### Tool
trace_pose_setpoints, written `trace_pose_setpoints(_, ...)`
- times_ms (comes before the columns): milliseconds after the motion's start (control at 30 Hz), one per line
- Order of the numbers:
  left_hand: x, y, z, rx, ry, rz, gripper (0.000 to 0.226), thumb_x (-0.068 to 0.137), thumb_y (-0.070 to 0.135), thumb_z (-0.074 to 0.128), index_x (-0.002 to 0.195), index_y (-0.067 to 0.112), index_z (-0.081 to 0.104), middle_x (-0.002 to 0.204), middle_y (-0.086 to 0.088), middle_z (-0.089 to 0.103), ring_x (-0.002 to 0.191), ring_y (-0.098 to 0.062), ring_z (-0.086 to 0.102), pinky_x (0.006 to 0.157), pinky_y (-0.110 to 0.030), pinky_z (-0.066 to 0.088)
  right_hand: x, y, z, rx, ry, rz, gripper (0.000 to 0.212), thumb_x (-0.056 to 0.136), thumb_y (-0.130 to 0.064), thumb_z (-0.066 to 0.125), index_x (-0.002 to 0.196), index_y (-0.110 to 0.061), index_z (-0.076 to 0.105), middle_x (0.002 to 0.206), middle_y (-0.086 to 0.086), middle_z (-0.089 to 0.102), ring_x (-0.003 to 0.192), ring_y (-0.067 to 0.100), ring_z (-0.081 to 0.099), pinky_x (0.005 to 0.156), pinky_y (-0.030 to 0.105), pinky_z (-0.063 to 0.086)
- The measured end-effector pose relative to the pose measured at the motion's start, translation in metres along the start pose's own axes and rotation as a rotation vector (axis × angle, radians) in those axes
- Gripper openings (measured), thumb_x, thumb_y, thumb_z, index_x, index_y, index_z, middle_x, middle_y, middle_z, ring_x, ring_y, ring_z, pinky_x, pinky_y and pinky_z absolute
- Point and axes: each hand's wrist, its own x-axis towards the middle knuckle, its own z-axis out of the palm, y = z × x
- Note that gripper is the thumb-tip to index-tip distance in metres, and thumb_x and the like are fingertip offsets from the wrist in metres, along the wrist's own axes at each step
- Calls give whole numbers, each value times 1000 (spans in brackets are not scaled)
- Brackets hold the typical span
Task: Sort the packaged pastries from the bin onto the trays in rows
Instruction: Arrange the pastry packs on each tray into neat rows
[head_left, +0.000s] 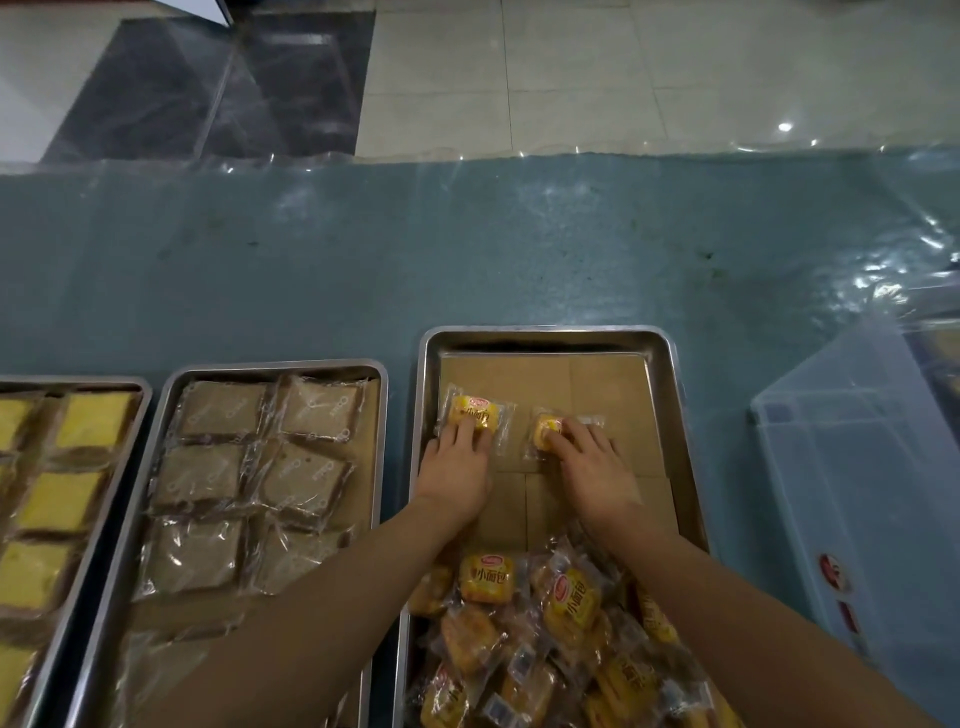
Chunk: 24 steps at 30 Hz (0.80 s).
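Two yellow wrapped pastries lie side by side on the brown paper of the right metal tray (675, 395). My left hand (457, 467) presses its straight fingers on the left pastry (475, 410). On the right pastry (548, 431) rest the fingertips of my right hand (597, 467). A heap of several more yellow packaged pastries (545, 623) fills the near end of the same tray, between my forearms.
A middle tray (176, 395) holds brown packaged cakes in two columns. The far-left tray (140, 400) carries yellow cake slices. A translucent plastic bin (857, 467) sits to the right. Clear plastic sheeting covers the blue table (467, 249).
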Motion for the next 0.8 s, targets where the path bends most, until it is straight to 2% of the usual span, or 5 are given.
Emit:
trace_pose_setpoints(433,60,-1,-27,-209,-102,-29,82,91,7,64,159,22,20,166,-1,-4,146,-35,28,109,-48,46,88,17,-18,55,-104,-20,60,107,-33,30,162,-28,8,170,2,-9,156,21,-10,126,45,-3)
trace_pose_setpoints(533,42,3,-14,-247,-34,57,59,99,16,57,152,22,33,161,-2,20,135,-29,44,107,-45,48,74,29,-23,123,-7,-87,53,106,-30,37,158,-26,27,169,0,11,156,22,6,127,46,7)
trace_pose_setpoints(600,25,7,1,-174,-32,87,47,101,28,52,146,23,40,157,-5,27,139,-29,38,114,-47,37,54,39,-25,157,31,-101,48,103,-30,43,151,-27,40,164,-1,27,151,23,24,124,48,21)
trace_pose_setpoints(667,11,11,16,-108,-84,73,52,102,39,49,150,27,35,163,-6,19,151,-31,17,121,-52,18,32,49,-26,195,11,-103,47,100,-28,50,146,-28,47,156,-3,39,143,21,36,118,47,34)
trace_pose_setpoints(800,-4,14,33,-71,-254,20,85,93,62,55,157,45,1,165,-1,-27,150,-37,-24,116,-66,-4,-9,67,-30,272,-172,-72,37,94,-25,61,130,-28,61,135,-9,54,125,13,50,105,37,47)
